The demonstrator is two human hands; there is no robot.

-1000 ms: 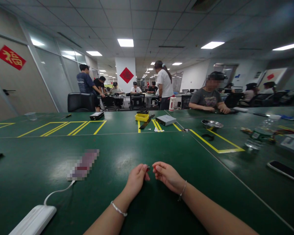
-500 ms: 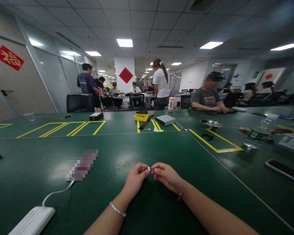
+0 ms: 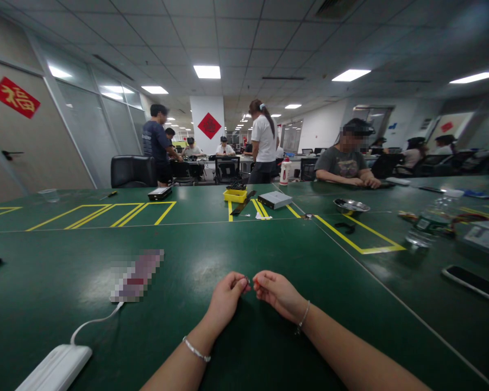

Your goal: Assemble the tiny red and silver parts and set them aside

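My left hand has its thumb and index finger pinched on a tiny shiny, silvery piece, which peeks out at the fingertips; it is too small for me to make out its shape. My right hand sits just beside it, thumb and index finger curled close to each other with a speck of orange-red at their tips, and I cannot tell whether they are clamped on something. The two sets of fingertips face each other across a narrow gap, above the dark green, smooth-topped table. A silver bangle circles my left wrist and a thin silver chain bracelet my right.

Left of my grip lies a flat rectangular device, its surface blurred into blocks; a white cable runs from it to a white, slab-shaped plastic block, nearer me. Well beyond my fingertips, almost straight ahead, stand a yellow plastic tray with black things in it and a flat silver-grey metal box. Farther right of my grip are a round, shiny metal bowl, a clear plastic bottle with a green label and a black, pale-edged phone.
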